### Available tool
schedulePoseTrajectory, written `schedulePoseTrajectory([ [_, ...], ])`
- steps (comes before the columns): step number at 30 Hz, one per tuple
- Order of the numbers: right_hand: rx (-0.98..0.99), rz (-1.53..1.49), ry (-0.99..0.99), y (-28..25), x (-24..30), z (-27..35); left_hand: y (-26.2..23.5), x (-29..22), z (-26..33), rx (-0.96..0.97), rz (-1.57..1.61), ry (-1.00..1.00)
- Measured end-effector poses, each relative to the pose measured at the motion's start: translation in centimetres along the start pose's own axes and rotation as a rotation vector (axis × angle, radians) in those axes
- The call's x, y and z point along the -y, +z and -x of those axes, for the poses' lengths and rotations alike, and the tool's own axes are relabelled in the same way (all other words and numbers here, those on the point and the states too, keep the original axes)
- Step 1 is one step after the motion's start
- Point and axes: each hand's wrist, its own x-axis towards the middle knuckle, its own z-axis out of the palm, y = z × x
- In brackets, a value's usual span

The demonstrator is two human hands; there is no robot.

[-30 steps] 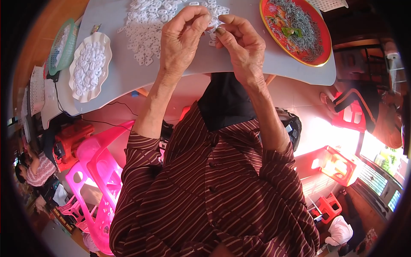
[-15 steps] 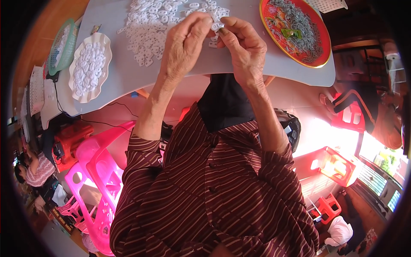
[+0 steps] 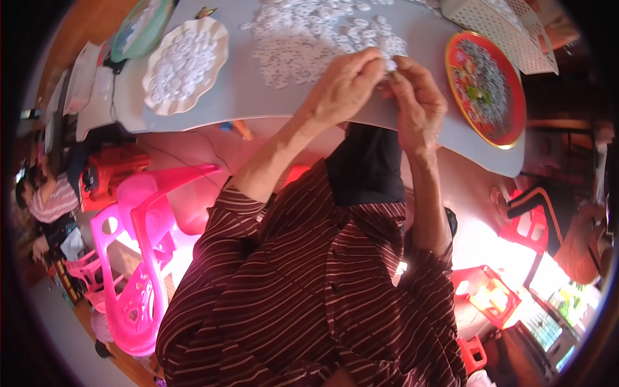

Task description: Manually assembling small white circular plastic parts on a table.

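Striped maroon shirt sleeves (image 3: 309, 303) fill the near foreground, and both bare forearms rise from them toward the grey desk (image 3: 258, 97). Just beyond the desk's near edge the left hand (image 3: 345, 87) and the right hand (image 3: 416, 100) meet, fingertips almost touching. Between them sits a small white plastic ring piece (image 3: 389, 64), pinched by the thumb and forefinger of each hand; the left hand is curled with its knuckles up, the right hand is closed round the same piece from the other side. How firmly either hand presses cannot be told, since the piece is tiny and half hidden by the fingers.

Directly behind the hands, and touching the fingertips' far side, a loose heap of small white plastic rings (image 3: 316, 39) spreads across the desk. To the right of the right hand, near but apart, lies a round red tray with a yellow rim (image 3: 512, 97), holding grey-white small parts and a few green bits. Beyond that tray stands a white perforated plastic basket (image 3: 509, 26). Well to the left of the left hand rests a cream scalloped plate (image 3: 219, 35) piled with more white rings, and past it a green round lid (image 3: 138, 29). Left and below the left forearm, off the desk, stands a bright pink plastic chair (image 3: 142, 258).
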Motion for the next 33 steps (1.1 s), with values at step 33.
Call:
schedulePoseTrajectory([
  [33, 0.169, 0.362, -0.161, -0.6, -1.3, 0.0, -1.3, 0.9, 0.8, 0.079, -0.174, 0.183],
])
